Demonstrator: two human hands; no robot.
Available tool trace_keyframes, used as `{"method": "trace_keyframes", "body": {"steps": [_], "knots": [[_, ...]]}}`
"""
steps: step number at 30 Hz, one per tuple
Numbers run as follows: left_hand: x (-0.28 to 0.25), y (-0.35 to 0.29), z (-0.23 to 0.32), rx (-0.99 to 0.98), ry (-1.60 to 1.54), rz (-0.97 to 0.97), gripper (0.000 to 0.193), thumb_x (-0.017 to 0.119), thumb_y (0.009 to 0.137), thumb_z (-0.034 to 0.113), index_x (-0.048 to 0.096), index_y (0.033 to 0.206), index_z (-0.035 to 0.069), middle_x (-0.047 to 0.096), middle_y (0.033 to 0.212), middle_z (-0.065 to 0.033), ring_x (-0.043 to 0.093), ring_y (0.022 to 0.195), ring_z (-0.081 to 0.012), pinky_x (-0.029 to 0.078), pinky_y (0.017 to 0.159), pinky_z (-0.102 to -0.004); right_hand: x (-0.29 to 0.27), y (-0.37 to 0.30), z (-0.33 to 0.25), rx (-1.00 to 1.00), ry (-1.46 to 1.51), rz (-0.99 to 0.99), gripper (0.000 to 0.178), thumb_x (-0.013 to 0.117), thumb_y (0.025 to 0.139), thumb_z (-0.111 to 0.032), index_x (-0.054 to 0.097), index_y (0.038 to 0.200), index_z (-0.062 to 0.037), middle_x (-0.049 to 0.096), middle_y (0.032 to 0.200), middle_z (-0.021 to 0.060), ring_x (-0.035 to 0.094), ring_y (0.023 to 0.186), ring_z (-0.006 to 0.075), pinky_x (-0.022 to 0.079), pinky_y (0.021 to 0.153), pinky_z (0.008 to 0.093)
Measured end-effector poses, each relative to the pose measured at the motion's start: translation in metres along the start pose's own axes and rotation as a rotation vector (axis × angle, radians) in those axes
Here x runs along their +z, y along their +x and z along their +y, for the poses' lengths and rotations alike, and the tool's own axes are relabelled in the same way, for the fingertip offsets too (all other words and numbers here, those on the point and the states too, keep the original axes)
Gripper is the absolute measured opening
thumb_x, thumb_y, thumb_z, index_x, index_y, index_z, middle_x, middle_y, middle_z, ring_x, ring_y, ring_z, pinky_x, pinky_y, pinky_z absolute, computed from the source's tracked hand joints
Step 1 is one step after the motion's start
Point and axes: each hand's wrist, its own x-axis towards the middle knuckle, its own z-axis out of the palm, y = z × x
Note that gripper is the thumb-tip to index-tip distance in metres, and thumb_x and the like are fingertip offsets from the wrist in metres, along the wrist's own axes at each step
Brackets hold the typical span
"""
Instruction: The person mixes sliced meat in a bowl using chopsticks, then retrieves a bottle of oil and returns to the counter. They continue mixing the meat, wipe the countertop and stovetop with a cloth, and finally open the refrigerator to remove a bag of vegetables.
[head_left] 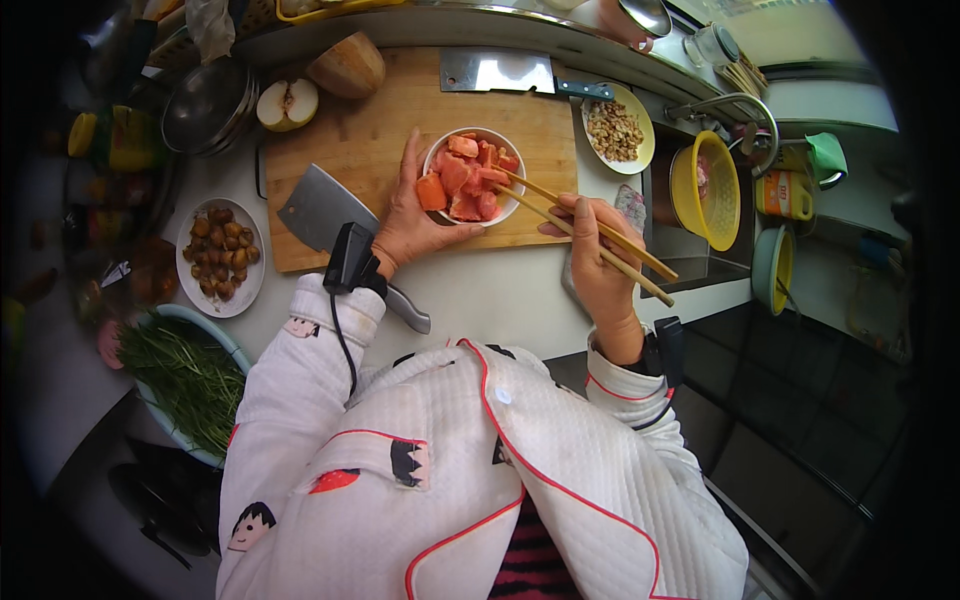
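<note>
Pale tabletop [480,285], wooden board [360,130], and a white bowl [508,213] of red chunks [458,175] at the frame's upper centre.
Around the bowl's lower left, the left hand [418,215] curves a half-open grip, holding it; rightward, the right hand [600,250] has its grip closed on two chopsticks [535,192], tips among the chunks. One cleaver [325,208] lies left of centre.

The chopsticks [640,254] are smooth, matt wood; the bowl [509,210] is glossy, ceramic-like; the cutting board [360,140] is smooth, faintly shiny wood; the far blade [490,71] is mirror-bright metal, the near blade [325,212] duller; the jacket [600,480] is matt, ribbed cloth; the colander [728,190], plastic.
</note>
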Motion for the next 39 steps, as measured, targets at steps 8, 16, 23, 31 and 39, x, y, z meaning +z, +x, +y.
{"method": "trace_keyframes", "body": {"steps": [8,16,23,31,39], "knots": [[0.014,0.016,0.034,0.029,0.516,-0.051,0.155,0.1,0.049,0.039,-0.006,0.157,0.003,0.014,0.158,-0.0289,0.018,0.148,-0.0449,0.021,0.122,-0.0507,-0.004,-0.004,-0.008,0.045,0.057,0.024,0.021,0.055,0.103,-0.007,0.067,0.107,0.009,0.069,0.095,0.0159,0.075,0.08,0.0209,0.063,0.07,0.0274],[-0.002,0.0,0.022,-0.026,0.367,-0.033,0.16,0.099,0.045,0.05,-0.005,0.157,0.003,0.012,0.158,-0.0293,0.012,0.15,-0.0454,0.014,0.122,-0.0547,-0.001,-0.013,-0.015,-0.044,0.028,-0.126,0.023,0.052,0.105,-0.009,0.066,0.108,0.0092,0.07,0.095,0.0165,0.074,0.079,0.0228,0.061,0.071,0.0283],[-0.015,-0.014,0.012,-0.079,0.343,-0.082,0.154,0.099,0.048,0.045,-0.001,0.158,0.003,0.018,0.158,-0.0284,0.019,0.148,-0.045,0.02,0.122,-0.0509,0.014,-0.008,-0.002,-0.142,-0.132,-0.127,0.019,0.054,0.103,-0.006,0.069,0.105,0.0059,0.071,0.092,0.0151,0.075,0.078,0.0215,0.059,0.069,0.0268],[-0.007,-0.007,0.001,-0.046,0.271,-0.081,0.143,0.099,0.052,0.04,0.01,0.158,0.005,0.029,0.156,-0.0231,0.032,0.145,-0.0391,0.03,0.12,-0.046,0.005,-0.005,0.004,-0.096,-0.108,-0.048,0.02,0.054,0.103,-0.007,0.068,0.106,0.0066,0.072,0.092,0.0147,0.075,0.079,0.0206,0.058,0.07,0.0261],[-0.001,-0.003,-0.008,-0.035,0.279,-0.032,0.137,0.099,0.053,0.04,0.017,0.157,0.003,0.044,0.146,-0.0215,0.045,0.135,-0.0378,0.041,0.112,-0.0461,0.034,0.001,0.003,-0.243,-0.203,-0.116,0.015,0.06,0.1,-0.005,0.069,0.103,0.0056,0.073,0.087,0.0141,0.075,0.075,0.0195,0.057,0.066,0.0269]]}}
